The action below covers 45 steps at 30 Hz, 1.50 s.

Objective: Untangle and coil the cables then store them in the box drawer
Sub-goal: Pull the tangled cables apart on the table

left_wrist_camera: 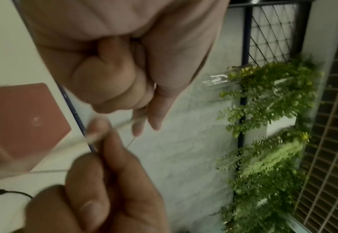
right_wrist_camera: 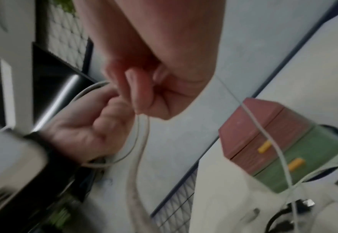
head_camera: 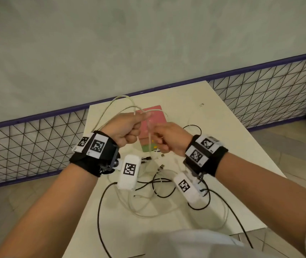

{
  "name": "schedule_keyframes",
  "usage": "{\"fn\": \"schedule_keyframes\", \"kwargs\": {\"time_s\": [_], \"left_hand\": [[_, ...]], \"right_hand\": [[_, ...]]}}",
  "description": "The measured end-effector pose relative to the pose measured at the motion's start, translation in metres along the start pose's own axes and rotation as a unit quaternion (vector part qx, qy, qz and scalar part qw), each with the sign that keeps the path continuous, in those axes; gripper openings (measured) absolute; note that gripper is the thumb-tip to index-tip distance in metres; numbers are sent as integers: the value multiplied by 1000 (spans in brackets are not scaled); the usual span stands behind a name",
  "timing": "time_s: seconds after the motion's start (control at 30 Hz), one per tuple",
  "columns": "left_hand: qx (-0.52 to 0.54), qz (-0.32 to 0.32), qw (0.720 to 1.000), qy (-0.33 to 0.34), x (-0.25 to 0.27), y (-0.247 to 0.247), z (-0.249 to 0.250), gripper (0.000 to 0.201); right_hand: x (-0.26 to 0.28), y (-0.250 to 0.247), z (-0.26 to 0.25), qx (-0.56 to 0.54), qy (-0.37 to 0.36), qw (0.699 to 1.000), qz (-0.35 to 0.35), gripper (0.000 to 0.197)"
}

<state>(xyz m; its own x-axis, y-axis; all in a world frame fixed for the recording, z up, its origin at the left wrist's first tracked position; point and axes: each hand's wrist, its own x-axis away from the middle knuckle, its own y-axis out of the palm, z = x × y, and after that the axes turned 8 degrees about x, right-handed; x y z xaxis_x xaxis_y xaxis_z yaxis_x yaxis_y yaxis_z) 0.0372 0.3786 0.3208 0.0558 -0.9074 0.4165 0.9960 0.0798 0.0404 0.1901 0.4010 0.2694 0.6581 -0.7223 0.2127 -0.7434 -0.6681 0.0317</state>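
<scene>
**Hands winding a white cable above the tangle**

The left hand (head_camera: 128, 127) is raised over the surface (head_camera: 222, 146), fingers curled and thumb pinching a white cable (head_camera: 111, 107) whose loops arch up and back from the fist. The right hand (head_camera: 169, 138) sits just beside it, fingers curled round a strand of the same cable that hangs down between the two hands; the right wrist view shows that strand (right_wrist_camera: 138, 157) dropping from the pinch.

Below the wrists, the rest of the cables lie on the surface in a loose tangle: black cables (head_camera: 163, 187) crossing pale ones (head_camera: 148, 213), with several plugs showing. One black cable (head_camera: 100, 220) runs off the near edge.

Behind the hands stands the box (head_camera: 156, 116), pink on top with a green drawer below; the right wrist view shows two drawer fronts with yellow handles (right_wrist_camera: 295, 164), both apparently closed. Farther back, a thin white cable (head_camera: 193, 116) lies apart from the pile.

The step in hand looks like coiling the first white cable. Next, the right hand likely needs to feed more slack up into the left hand's loops, keeping the hanging strand from dragging the tangle along. A drawer must still be opened.
</scene>
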Motion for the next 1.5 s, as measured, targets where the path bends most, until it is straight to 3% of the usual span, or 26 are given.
{"fn": "schedule_keyframes", "kwargs": {"time_s": [0.1, 0.2, 0.27, 0.3, 0.37, 0.43, 0.5, 0.57, 0.63, 0.67, 0.7, 0.73, 0.8, 0.9, 0.97, 1.03, 1.13, 1.17, 1.27, 1.37, 1.43, 1.5], "left_hand": [[-56, 53, 997, -13, 3, -23, -1, 35], [-46, 94, 994, -39, 8, -53, -2, 34], [31, 123, 992, -19, 8, -72, 2, 31], [78, 132, 988, -2, 7, -80, 5, 30], [143, 129, 981, 21, 6, -87, 12, 26], [168, 115, 978, 37, 4, -85, 14, 23], [172, 112, 977, 56, -1, -76, 11, 24], [140, 113, 981, 77, -5, -67, 4, 25], [66, 110, 987, 92, -7, -61, -6, 24], [26, 106, 989, 96, -7, -57, -12, 23], [-5, 98, 990, 98, -6, -55, -19, 23], [-27, 86, 991, 97, -5, -52, -26, 23], [-50, 55, 993, 87, -2, -47, -42, 24], [-52, 25, 996, 63, 0, -45, -63, 24], [-48, 3, 998, 51, 0, -44, -74, 24], [-57, -27, 997, 39, 0, -41, -86, 24], [-114, -74, 990, 24, 2, -34, -103, 26], [-127, -82, 988, 22, 3, -32, -107, 26], [-117, -67, 990, 39, 3, -32, -113, 26], [-66, -19, 996, 59, -2, -42, -108, 25], [-33, 14, 998, 50, -3, -52, -104, 25], [-12, 33, 999, 35, 0, -62, -104, 26]], "right_hand": [[-1, -45, -5, -12, 1, 986, 167, 16], [-4, -102, -12, 4, -38, 914, 404, 19], [-8, -128, -10, 92, -33, 874, 476, 41], [-11, -133, -5, 136, -4, 867, 479, 57], [-17, -128, 18, 260, 75, 866, 420, 74], [-22, -96, 50, 408, 155, 855, 282, 64], [-17, -47, 82, 507, 136, 838, 149, 55], [-4, 5, 112, 552, 52, 832, 10, 52], [7, 46, 140, 590, 12, 788, -173, 45], [11, 59, 151, 619, 9, 747, -244, 46], [14, 67, 161, 643, 11, 711, -284, 45], [15, 73, 166, 646, 21, 702, -299, 42], [19, 79, 164, 605, 54, 738, -296, 35], [25, 81, 157, 461, 130, 807, -345, 39], [29, 81, 153, 400, 144, 834, -350, 35], [32, 74, 139, 392, 73, 871, -288, 24], [27, 54, 95, 322, -41, 940, -109, 21], [24, 42, 80, 302, -69, 950, -48, 21], [19, -1, 51, 284, -79, 953, 73, 24], [16, -49, 47, 167, -49, 959, 223, 31], [21, -87, 43, 47, -32, 934, 353, 34], [29, -120, 44, 21, -4, 900, 434, 32]]}}
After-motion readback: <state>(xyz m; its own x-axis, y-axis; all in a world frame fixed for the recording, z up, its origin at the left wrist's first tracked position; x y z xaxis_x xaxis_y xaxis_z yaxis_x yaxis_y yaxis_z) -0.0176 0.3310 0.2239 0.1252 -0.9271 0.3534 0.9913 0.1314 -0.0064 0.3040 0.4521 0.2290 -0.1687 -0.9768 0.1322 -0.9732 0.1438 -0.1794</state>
